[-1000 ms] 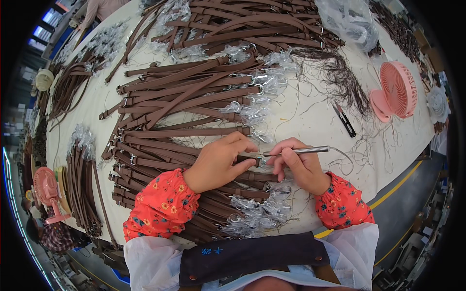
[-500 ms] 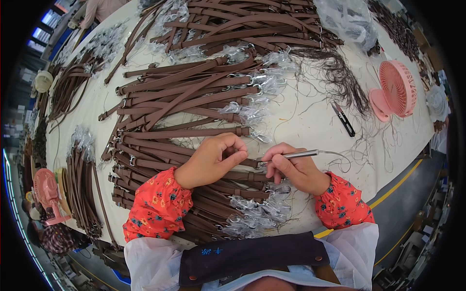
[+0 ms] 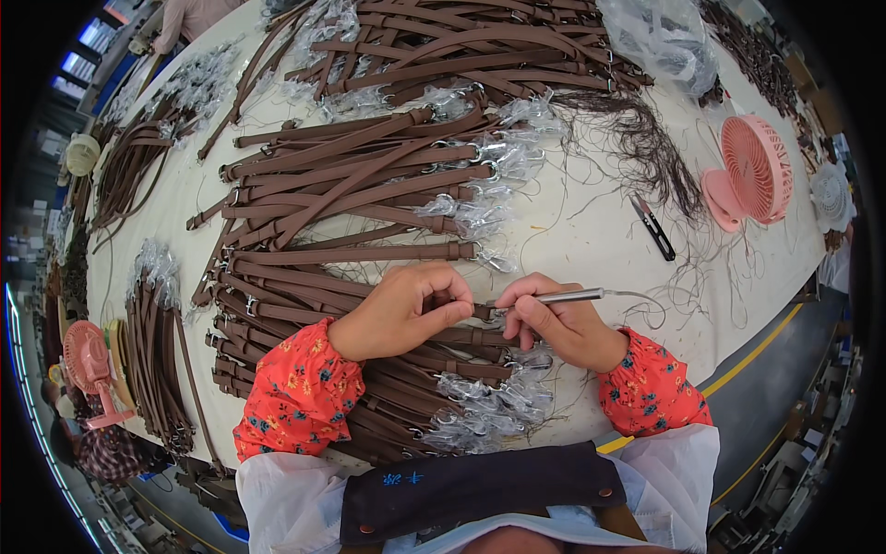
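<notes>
My right hand [image 3: 565, 325] is closed round a slim silver pen-like tool [image 3: 574, 295], which has a thin wire curving from its right end. My left hand [image 3: 406, 309] is pinched just left of the right fingertips; whatever lies between its finger and thumb is too small to make out. Between the two hands shows the end of a brown strap [image 3: 483, 312], partly covered by the fingers. Beneath both hands lies a row of brown straps [image 3: 355, 253] with metal buckles. Many of their right ends carry clips in clear plastic wrap [image 3: 489, 397].
Black-handled thread snips [image 3: 653, 227] lie on the pale tabletop right of the hands. Beyond them is a tangle of dark threads [image 3: 637, 138] beside a pink fan [image 3: 755, 171]. More straps [image 3: 480, 46] are heaped at the back, near a clear plastic bag [image 3: 660, 42]. A strap bundle [image 3: 159, 355] lies at left.
My left fingertips have shifted slightly nearer to me and toward the right hand. The right hand and its tool have barely moved.
</notes>
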A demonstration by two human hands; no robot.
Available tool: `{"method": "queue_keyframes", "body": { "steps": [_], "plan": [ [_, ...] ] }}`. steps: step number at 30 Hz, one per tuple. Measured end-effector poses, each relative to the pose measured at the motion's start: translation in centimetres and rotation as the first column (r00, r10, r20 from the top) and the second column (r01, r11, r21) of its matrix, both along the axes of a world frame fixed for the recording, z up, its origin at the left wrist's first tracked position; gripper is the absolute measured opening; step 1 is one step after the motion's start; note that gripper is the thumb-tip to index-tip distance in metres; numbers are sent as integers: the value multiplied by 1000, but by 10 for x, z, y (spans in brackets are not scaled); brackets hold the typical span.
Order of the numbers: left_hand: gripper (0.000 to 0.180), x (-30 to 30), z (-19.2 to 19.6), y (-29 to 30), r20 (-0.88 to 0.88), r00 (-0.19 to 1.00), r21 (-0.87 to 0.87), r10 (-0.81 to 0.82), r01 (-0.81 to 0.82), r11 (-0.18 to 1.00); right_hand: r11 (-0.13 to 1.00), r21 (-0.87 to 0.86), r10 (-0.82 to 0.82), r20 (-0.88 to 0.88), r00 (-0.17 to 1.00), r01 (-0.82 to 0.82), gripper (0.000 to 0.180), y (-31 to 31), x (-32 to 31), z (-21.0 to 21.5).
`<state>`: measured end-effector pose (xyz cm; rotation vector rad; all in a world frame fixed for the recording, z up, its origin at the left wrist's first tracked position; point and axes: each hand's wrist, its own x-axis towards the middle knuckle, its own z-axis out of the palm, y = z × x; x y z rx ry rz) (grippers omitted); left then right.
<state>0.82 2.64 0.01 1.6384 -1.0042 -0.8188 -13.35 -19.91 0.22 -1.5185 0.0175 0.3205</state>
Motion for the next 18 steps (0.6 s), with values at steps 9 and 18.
{"method": "queue_keyframes", "body": {
  "steps": [9,18],
  "plan": [
    [10,3,13,5,302,941,168,-152,105,980,993,82,-86,38,996,82,32,-2,-4,-2],
    [25,2,10,-5,682,713,-76,165,-155,985,981,104,-177,163,971,161,28,-3,-5,-5]
  ]
}}
